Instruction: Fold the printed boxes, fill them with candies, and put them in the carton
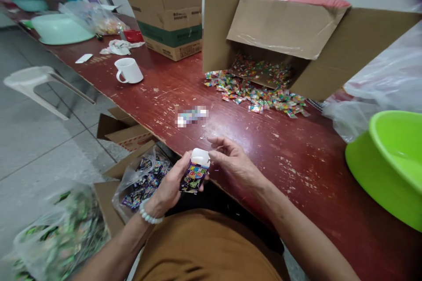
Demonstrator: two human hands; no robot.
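My left hand (171,178) is wrapped round a small dark purple candy box (193,178) with bright printing. The box's white top flap (200,156) stands up, and its top end looks unsealed. Just right of the flap is my right hand (232,158). Its thumb tip is at the flap's edge and its fingers are stretched out apart from the thumb, with nothing seen in them. On the table beyond lies a small blurred-out item (191,116). Farther back, many small wrapped candies (263,99) spill from a cardboard carton (283,26) lying on its side.
A white mug (129,70) and a taller carton (173,30) stand on the red table (158,92). A green basin (379,171) is at right. Below left are a bag of dark packets (145,184), a bag of green packets (62,232) and a white stool (36,79).
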